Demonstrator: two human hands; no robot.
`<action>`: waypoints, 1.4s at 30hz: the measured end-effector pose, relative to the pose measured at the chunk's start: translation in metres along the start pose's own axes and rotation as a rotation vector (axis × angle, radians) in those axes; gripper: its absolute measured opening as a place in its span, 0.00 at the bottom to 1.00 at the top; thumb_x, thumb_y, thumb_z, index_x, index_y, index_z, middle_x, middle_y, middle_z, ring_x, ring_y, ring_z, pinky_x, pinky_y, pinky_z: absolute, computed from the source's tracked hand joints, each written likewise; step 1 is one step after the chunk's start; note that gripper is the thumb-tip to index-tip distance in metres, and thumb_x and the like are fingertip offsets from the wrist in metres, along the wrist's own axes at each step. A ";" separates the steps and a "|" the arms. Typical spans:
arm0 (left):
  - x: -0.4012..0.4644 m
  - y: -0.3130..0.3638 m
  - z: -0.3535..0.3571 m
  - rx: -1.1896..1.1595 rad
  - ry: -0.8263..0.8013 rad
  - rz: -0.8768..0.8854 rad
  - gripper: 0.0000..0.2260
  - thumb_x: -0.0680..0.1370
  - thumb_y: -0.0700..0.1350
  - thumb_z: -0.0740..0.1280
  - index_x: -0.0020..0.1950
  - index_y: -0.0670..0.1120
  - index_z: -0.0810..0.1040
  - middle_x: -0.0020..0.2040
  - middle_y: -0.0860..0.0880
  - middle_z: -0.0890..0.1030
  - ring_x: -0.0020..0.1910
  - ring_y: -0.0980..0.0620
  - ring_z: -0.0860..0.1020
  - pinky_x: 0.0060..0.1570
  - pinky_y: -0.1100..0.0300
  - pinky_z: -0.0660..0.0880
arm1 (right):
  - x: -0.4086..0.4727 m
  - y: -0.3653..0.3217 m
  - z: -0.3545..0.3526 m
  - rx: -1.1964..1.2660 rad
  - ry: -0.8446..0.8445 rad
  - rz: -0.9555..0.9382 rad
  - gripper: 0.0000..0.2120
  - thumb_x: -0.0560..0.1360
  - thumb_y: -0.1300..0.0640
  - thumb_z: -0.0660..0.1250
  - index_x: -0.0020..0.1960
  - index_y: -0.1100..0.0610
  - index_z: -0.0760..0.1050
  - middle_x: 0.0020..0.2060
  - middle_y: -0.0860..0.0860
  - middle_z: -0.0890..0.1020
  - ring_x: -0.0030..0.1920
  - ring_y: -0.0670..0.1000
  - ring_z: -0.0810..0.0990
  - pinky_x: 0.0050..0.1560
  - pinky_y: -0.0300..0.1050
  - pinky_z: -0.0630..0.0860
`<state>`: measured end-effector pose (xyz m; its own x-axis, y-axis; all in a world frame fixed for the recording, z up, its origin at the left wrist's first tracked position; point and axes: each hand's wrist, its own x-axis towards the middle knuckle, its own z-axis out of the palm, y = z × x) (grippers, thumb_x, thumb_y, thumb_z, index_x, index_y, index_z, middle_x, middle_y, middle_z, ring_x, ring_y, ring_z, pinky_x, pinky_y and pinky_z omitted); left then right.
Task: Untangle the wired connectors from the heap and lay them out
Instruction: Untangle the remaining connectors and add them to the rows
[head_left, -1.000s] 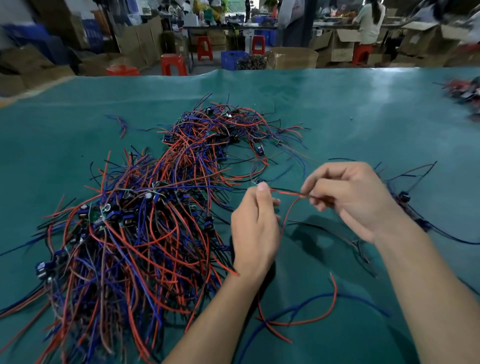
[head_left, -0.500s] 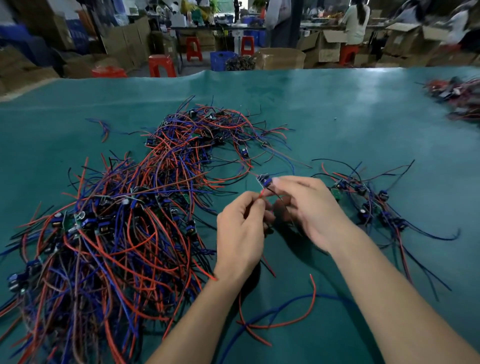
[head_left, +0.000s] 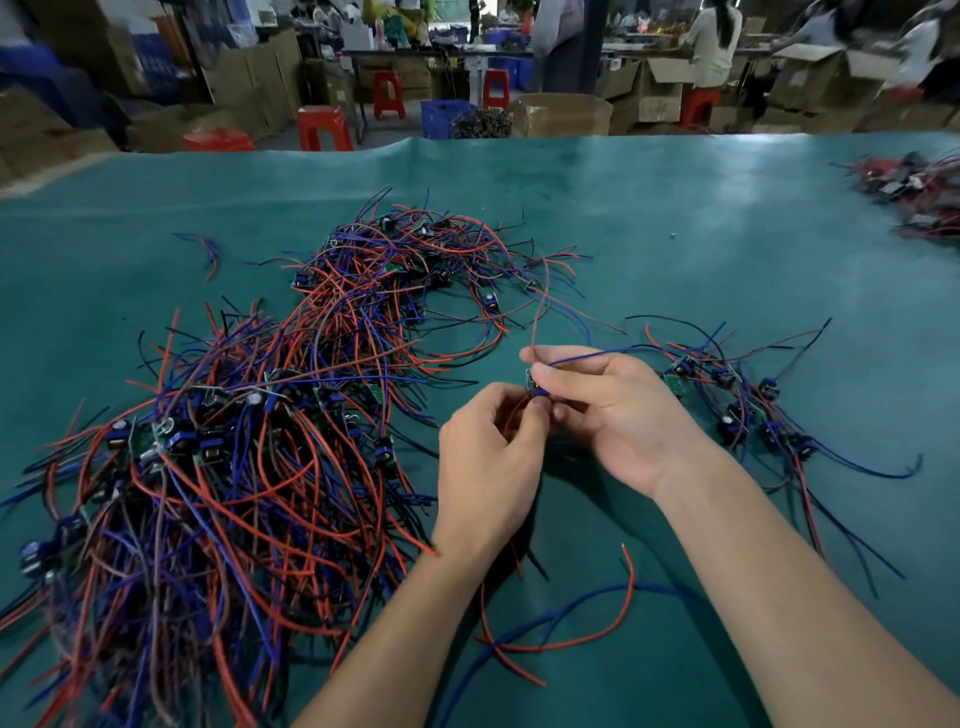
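Right of heap (head_left: 234, 441): both hands above tabletop (head_left: 675, 218), sharing one connector (head_left: 535, 384)
Left hand (head_left: 488, 467): grip pinches connector's red wires
Right hand (head_left: 618, 410): grip pinches connector, blue wire
Laid-out connectors (head_left: 743, 405): farther right of heap

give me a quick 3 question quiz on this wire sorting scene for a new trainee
1. True or false: both hands grip the same small wired connector.
2. Where does the laid-out group of connectors lie, seen from the person? A) left of the left hand B) right of the right hand C) on a red stool
3. Fill in: the big heap lies on the person's ____ side of the green table.

Key
1. True: the left hand and right hand pinch it between them.
2. B
3. left
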<state>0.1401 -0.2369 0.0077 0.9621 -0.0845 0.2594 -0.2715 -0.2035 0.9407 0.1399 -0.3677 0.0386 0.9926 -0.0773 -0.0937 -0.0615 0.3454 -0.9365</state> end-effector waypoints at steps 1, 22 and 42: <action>0.000 0.000 0.000 0.000 -0.005 -0.001 0.07 0.75 0.48 0.66 0.45 0.48 0.83 0.38 0.53 0.84 0.40 0.50 0.82 0.46 0.48 0.79 | 0.000 -0.001 -0.002 -0.005 -0.014 -0.008 0.15 0.64 0.62 0.75 0.51 0.63 0.84 0.42 0.50 0.86 0.35 0.44 0.81 0.34 0.34 0.75; 0.001 -0.001 -0.001 0.092 -0.006 0.101 0.08 0.82 0.44 0.65 0.43 0.46 0.80 0.31 0.53 0.76 0.33 0.53 0.71 0.37 0.55 0.70 | 0.001 -0.004 -0.009 0.030 -0.051 0.013 0.10 0.68 0.59 0.73 0.48 0.60 0.85 0.41 0.50 0.86 0.38 0.45 0.81 0.37 0.34 0.75; -0.003 0.001 0.000 0.133 -0.089 0.101 0.08 0.79 0.42 0.70 0.40 0.47 0.84 0.37 0.50 0.82 0.40 0.53 0.79 0.44 0.56 0.74 | 0.003 -0.028 -0.056 -0.313 0.678 -0.453 0.11 0.70 0.56 0.80 0.31 0.54 0.83 0.26 0.48 0.81 0.26 0.45 0.71 0.26 0.37 0.69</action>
<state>0.1369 -0.2370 0.0083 0.9251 -0.1958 0.3253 -0.3736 -0.3166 0.8719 0.1388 -0.4296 0.0458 0.6583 -0.7191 0.2225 0.1996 -0.1184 -0.9727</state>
